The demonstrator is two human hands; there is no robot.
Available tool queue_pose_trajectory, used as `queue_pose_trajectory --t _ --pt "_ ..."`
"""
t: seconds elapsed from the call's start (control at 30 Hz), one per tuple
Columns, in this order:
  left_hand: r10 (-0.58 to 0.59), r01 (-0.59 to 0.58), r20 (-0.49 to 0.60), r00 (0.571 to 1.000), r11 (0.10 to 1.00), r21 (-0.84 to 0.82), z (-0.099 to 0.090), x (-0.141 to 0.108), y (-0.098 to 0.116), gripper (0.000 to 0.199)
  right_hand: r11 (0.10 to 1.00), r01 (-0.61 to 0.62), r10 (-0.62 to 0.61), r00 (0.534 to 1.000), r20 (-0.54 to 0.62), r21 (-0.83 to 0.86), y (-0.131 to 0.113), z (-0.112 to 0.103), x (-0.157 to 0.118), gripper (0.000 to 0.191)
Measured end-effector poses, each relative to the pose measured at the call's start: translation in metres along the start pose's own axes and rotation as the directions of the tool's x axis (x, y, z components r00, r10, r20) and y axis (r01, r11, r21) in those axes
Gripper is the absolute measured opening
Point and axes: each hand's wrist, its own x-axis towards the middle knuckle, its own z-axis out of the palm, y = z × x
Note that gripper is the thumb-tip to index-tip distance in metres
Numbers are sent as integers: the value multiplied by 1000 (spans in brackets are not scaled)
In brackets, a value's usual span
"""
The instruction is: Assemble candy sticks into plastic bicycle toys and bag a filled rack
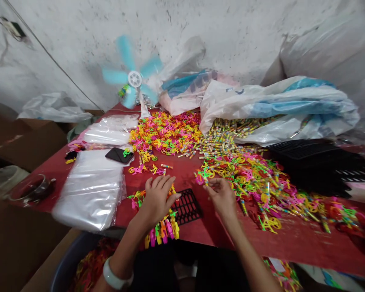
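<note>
Green, pink and yellow plastic toy (203, 174), held in a narrow pinch between thumb and fingers of the right hand (223, 196), just above the red table (292, 239). Spreads wide with the left hand (156, 198), palm down over a bank of clip-like pieces (167, 229); cannot tell whether anything sits under the palm. Close between both hands, a black slotted rack (188, 207): left side covered by the bank, right side still showing bare slots, so apparently only part-filled. Farther out, much left by the look of it: a big mixed heap (252, 174) beside the right hand, striped sticks (220, 140) behind, another bright heap (167, 134) near the fan (135, 79). Waiting at far right, more black racks (307, 162); at left, flat clear bags (94, 186), seemingly unused, partly under a phone (117, 154).
</note>
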Motion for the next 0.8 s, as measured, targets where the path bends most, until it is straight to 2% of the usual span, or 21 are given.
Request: queue_pose_trajectory --t 0.07,0.13,0.23,0.3,0.37,0.43,0.5,0.57,0.7,0.77,0.8 --pt "17 -20 -43 999 997 -75 -4 1 8 40 965 -24 18 1000 24 263 -12 6 -21 32" --pt "20 -30 -55 998 982 -188 -7 2 19 33 893 -50 23 998 65 448 -27 8 -40 37" --pt "-29 9 -67 997 959 -284 -11 3 29 24 868 -87 -23 976 216 488 -47 3 -55 37" --pt "-20 -4 -89 996 964 -265 -11 2 31 23 886 -102 -83 925 372 452 -52 -5 -58 28" --pt "53 -71 -83 995 970 -233 -10 -1 31 23 908 -96 -126 865 485 408 -49 -12 -57 20" --pt "131 -137 -41 991 967 -217 -8 -5 29 25 919 -91 -119 862 493 382 -38 -14 -58 19" --pt "159 -161 -24 987 968 -192 -6 -10 24 31 922 -108 -75 891 448 371 -24 -9 -64 22" --pt "148 -150 -25 989 978 -148 -3 -16 18 36 906 -165 -20 903 429 389 -10 2 -73 26" --pt "147 -150 -34 989 983 -103 7 -26 3 36 839 -275 27 883 468 470 5 31 -95 32" --pt "156 -162 -59 986 981 -112 10 -30 -1 36 858 -239 10 893 450 454 7 41 -102 29" --pt "157 -164 -72 985 979 -117 11 -31 -2 36 886 -178 -21 906 422 427 7 44 -105 25"
